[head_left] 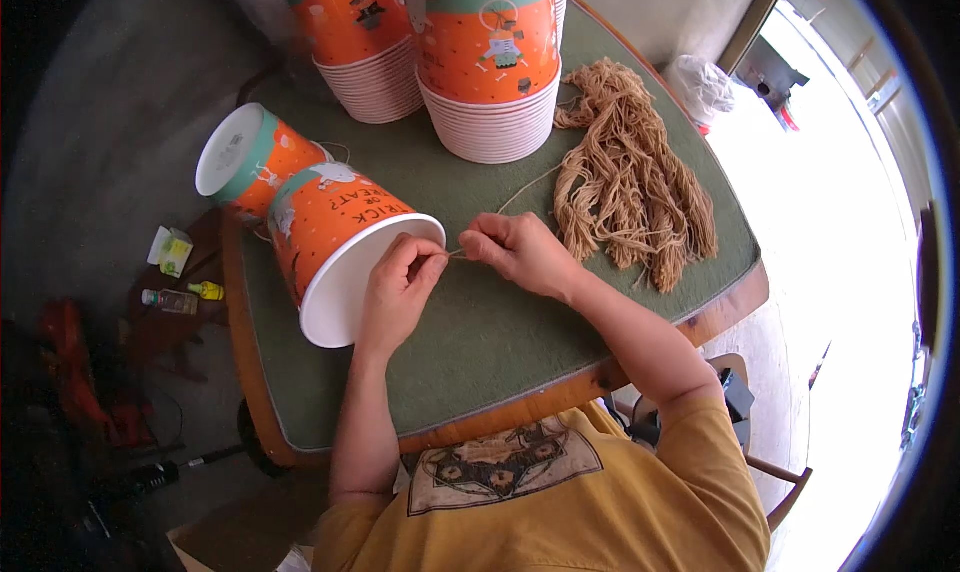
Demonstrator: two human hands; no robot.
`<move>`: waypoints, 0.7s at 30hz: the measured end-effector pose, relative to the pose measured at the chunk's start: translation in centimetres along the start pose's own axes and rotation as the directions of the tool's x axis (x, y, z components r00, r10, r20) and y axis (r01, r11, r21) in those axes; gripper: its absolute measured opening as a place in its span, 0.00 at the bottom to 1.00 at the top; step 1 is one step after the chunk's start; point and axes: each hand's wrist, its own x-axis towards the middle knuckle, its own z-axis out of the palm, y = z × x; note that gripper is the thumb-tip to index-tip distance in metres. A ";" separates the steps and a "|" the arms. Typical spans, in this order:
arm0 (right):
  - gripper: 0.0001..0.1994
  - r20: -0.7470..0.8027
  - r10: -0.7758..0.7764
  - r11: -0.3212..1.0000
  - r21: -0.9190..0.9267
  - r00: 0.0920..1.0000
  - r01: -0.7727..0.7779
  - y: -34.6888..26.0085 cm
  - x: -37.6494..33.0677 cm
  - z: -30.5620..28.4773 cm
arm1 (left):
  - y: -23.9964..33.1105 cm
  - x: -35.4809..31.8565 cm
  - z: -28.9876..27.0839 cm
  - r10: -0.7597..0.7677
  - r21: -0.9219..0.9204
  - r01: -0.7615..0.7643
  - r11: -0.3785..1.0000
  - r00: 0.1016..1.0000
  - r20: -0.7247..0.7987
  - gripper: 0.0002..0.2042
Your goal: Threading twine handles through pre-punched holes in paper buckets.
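Observation:
A thin tan string (457, 254) runs between my two hands, pinched by both. My left hand (400, 282) is closed on it just in front of the mouth of an orange paper bucket (335, 222), which lies on its side with its white rim toward me. To the right, my right hand (520, 254) grips the same string between thumb and finger. Past my right hand, a strand rises toward a bundle of tan strings (630, 172). Behind the bucket another orange and green bucket (250, 157) lies tipped, its base facing left.
Two tall stacks of nested buckets, the left stack (365, 47) and the right stack (490, 62), stand at the table's far side. The green-topped table (480, 372) has a wooden edge. Small bottles (172, 301) and a yellow box (171, 251) sit lower at left.

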 end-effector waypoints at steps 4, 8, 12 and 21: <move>0.15 -0.002 0.013 0.999 0.040 1.000 -0.013 0.5 0.1 0.1 | -0.6 0.1 0.3 -0.066 -0.083 0.065 0.994 0.998 0.001 0.04; 0.14 0.100 0.146 0.970 0.182 0.984 -0.162 -0.3 0.1 -0.4 | -0.7 0.4 1.3 -0.061 -0.091 0.056 0.994 0.996 -0.062 0.03; 0.09 0.126 0.120 0.954 0.259 0.985 -0.149 -0.2 0.0 -0.4 | -1.1 0.5 2.1 -0.068 -0.088 0.056 0.995 0.989 -0.132 0.03; 0.06 0.138 -0.075 0.916 0.402 0.988 0.013 -1.0 -0.2 -0.7 | -0.9 0.4 2.7 0.032 0.046 -0.022 0.999 0.974 -0.226 0.06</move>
